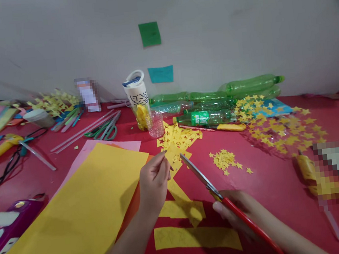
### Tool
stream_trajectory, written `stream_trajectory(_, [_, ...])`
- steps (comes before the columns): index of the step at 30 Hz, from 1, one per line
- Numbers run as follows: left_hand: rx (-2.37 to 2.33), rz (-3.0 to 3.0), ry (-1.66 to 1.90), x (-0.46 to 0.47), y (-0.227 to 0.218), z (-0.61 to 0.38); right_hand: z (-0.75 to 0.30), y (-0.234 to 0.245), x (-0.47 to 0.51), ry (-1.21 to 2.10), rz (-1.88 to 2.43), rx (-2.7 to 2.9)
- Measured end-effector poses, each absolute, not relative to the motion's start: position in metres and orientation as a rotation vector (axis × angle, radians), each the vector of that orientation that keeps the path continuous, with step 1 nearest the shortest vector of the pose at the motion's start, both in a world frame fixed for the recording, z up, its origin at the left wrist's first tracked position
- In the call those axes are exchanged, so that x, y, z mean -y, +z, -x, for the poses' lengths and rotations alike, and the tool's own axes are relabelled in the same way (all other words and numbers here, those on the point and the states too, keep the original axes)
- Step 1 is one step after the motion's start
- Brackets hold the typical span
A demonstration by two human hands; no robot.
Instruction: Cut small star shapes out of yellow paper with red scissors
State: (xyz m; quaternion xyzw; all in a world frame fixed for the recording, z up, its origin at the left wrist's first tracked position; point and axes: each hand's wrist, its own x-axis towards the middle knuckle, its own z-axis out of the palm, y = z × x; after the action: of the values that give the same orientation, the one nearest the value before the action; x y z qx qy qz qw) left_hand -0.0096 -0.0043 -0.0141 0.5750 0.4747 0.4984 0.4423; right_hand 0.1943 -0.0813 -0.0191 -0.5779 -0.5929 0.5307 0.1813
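Between the fingertips of my left hand (pixel 154 181) is a small piece of yellow paper (pixel 173 154), held up over the table. My right hand (pixel 242 212) grips red-handled scissors (pixel 200 176), whose blades point up and left with the tips close to that piece. Below my hands lie yellow paper strips (pixel 196 237), the nearest one with faint star outlines drawn on it. Behind the held piece is a heap of yellow paper scraps (pixel 179 136) with star-shaped holes. A small pile of cut yellow stars (pixel 224 159) lies to the right of the blades.
Large yellow sheets (pixel 74 205) cover the left side of the red table (pixel 277 229). Green plastic bottles (pixel 211 116) and a white tumbler (pixel 136 94) stand or lie by the wall. Glue guns (pixel 3 146) sit left and right; more stars (pixel 278 127) spread at right.
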Motion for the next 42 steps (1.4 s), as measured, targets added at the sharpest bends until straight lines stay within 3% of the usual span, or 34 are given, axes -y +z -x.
stream_trajectory(10, [-1.289, -1.808, 1.366, 0.005, -0.018, 0.011, -0.195, -0.014, 0.082, 1.386, 1.655, 1.805])
stream_trajectory(21, [-1.244, -1.31, 1.237, 0.006, -0.007, 0.004, -0.194, -0.013, 0.081, 1.456, 1.606, 1.753])
stream_trajectory(31, [-1.144, -1.197, 1.221, 0.0, -0.012, 0.006, -0.196, -0.006, 0.08, 1.614, 1.483, 1.801])
stream_trajectory(42, [-1.108, -1.183, 1.145, -0.001, -0.011, 0.007, -0.196, -0.017, 0.08, 1.53, 1.645, 1.646])
